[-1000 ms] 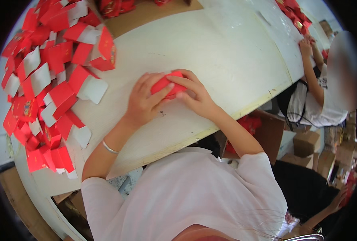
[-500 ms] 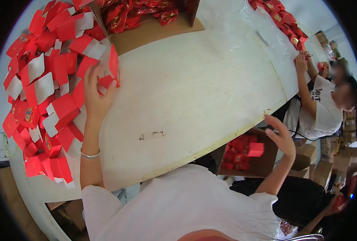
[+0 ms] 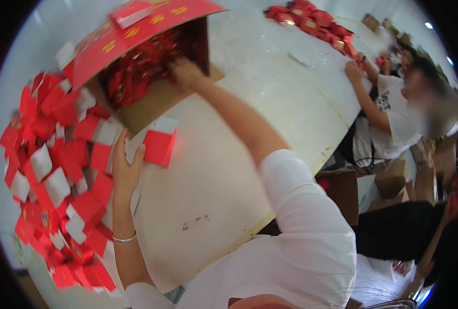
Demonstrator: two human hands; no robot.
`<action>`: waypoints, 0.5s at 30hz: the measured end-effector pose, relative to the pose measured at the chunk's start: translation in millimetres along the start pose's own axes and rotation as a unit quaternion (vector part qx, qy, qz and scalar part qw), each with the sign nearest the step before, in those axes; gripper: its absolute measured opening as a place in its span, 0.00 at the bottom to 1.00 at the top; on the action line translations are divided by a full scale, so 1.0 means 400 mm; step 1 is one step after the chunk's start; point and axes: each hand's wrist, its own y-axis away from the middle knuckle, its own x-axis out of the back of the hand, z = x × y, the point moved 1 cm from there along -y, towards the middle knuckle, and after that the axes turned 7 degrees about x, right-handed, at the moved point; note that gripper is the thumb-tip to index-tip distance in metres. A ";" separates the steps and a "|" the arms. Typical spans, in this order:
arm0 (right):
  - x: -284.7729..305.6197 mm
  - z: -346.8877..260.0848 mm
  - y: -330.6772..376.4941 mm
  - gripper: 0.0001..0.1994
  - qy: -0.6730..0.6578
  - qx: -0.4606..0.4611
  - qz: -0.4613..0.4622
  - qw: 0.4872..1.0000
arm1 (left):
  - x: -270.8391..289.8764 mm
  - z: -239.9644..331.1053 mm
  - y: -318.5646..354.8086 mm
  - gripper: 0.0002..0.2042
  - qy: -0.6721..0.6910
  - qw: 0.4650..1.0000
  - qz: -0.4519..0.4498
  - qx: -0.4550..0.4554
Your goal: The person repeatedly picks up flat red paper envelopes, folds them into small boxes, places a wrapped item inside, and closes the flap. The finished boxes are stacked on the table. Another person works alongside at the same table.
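Note:
My left hand (image 3: 126, 167) is on the white table, fingers and thumb apart, with nothing visible between them. Just right of its thumb is a small red paper box (image 3: 158, 147) with a white flap raised; whether they touch is unclear. My right arm stretches forward, and the right hand (image 3: 187, 75) is inside a large carton (image 3: 157, 23) lying with its opening toward me. Shiny red wrapped packets (image 3: 131, 85) fill the carton. Motion blur smears the right fingers, and the packets partly hide them.
A heap of red boxes with white flaps (image 3: 59, 170) covers the table's left side. More red packets (image 3: 316, 23) lie on the far right, by a co-worker in a white shirt (image 3: 393, 103). A brown carton (image 3: 342, 193) stands below the table's right edge.
My right hand has swung from above the carton below the table, where a small red box was in the air, into the large carton. The view has shifted, showing more of that carton.

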 end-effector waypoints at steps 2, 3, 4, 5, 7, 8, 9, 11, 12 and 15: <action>-0.072 0.007 -0.038 0.20 0.029 -0.047 -0.097 0.994 | -0.044 -0.008 -0.032 0.32 -0.001 0.998 -0.033 0.055; -0.059 -0.029 -0.052 0.19 0.032 -0.051 -0.096 0.994 | -0.048 -0.028 -0.035 0.32 -0.034 0.996 -0.061 0.049; -0.034 -0.059 -0.044 0.18 0.037 -0.059 -0.097 0.993 | -0.054 -0.052 -0.037 0.31 -0.065 0.993 -0.093 0.039; -0.039 -0.045 -0.038 0.17 0.071 -0.053 -0.106 0.990 | -0.068 -0.064 -0.040 0.31 -0.095 0.987 -0.125 0.027; -0.056 -0.014 0.004 0.17 0.130 -0.043 -0.133 0.982 | -0.083 -0.055 -0.039 0.29 -0.012 0.980 -0.189 0.058; -0.025 -0.025 0.048 0.16 0.065 -0.051 -0.120 0.989 | -0.077 -0.051 -0.029 0.28 0.026 0.973 -0.215 0.080; 0.048 -0.048 0.106 0.15 0.000 -0.058 -0.101 0.993 | -0.072 -0.039 -0.013 0.27 0.044 0.967 -0.240 0.069; 0.081 -0.059 0.210 0.15 -0.040 -0.060 -0.013 0.997 | -0.076 -0.005 0.009 0.25 0.079 0.952 -0.292 0.034; 0.053 -0.050 0.250 0.16 -0.024 -0.048 0.054 0.997 | -0.074 -0.009 0.023 0.25 0.068 0.948 -0.310 0.031; 0.091 -0.038 0.344 0.17 -0.055 -0.014 0.018 0.998 | -0.055 0.064 0.071 0.28 0.076 0.936 -0.343 0.012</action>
